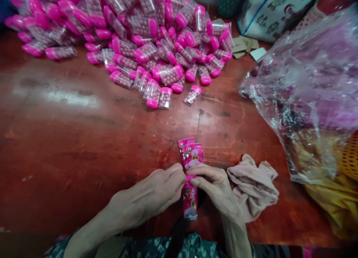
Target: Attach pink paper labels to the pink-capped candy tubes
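Observation:
A pink printed wrapper (190,199) with a strawberry picture and a clear lower end stands out between my hands near the table's front edge. My right hand (216,181) pinches its upper end, thumb and forefinger at a bright pink part that looks like a cap. My left hand (165,185) is closed, its curled fingertips at the wrapper's upper left edge; what exactly they grip is hidden. Just beyond the fingers, a few more flat pink wrappers (195,152) lie overlapped on the table.
A large pile of clear candy tubes (145,27) with pink caps covers the back of the red-brown table (69,138). A crumpled beige cloth (254,187) lies right of my right hand. Clear plastic bags (302,79), a yellow bag (327,202) and cardboard pieces (243,45) sit to the right.

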`<state>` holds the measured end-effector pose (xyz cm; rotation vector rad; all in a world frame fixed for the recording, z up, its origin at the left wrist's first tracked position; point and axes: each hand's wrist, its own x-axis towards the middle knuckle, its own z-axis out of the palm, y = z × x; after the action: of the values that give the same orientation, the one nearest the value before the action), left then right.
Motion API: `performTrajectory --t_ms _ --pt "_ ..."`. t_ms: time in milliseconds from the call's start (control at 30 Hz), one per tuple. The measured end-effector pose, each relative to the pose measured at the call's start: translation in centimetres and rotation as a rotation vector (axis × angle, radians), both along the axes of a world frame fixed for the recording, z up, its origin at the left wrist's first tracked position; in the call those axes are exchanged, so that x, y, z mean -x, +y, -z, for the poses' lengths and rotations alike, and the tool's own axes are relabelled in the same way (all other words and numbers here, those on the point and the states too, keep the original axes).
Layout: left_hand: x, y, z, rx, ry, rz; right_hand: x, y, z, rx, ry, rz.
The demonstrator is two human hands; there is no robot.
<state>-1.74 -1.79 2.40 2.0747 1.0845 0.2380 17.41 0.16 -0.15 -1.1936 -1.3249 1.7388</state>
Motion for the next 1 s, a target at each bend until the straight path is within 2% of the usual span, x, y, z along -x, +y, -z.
performTrajectory --t_ms 233,367,433,500,633,733,833,1000 --pt "0.0 -0.9 0.7 -0.238 0.127 0.074 -0.2 0.0 -0.2 0.009 0.001 -0.015" --pt "0.1 -0.4 0.6 -0.323 0.132 0.023 0.1 -0.1 -0.5 0.021 0.006 -0.05" --pt "0.2 -0.1 0.4 -0.303 0.055 -0.087 0.3 -0.2 -0.4 0.035 0.03 -0.004" --pt "0.1 0.0 0.3 -0.22 -0.107 -0.231 0.4 -0.4 -0.1 0.049 0.058 0.082" --pt "-0.8 -0.1 0.3 0.106 -0.554 -0.462 0.8 -0.7 0.2 0.05 0.046 0.244" --pt "-1.9 -0.3 0.4 0.289 -0.64 -0.613 1.4 -0.8 -0.1 -0.076 -0.015 0.253" --pt "-2.6 -0.6 0.4 0.228 -0.628 -0.71 1.7 -0.8 -0.6 -0.213 -0.095 0.184" --pt "-3.1 -0.8 0.4 0.067 -0.635 -0.655 1.7 -1.3 -1.3 -0.28 -0.187 0.119"
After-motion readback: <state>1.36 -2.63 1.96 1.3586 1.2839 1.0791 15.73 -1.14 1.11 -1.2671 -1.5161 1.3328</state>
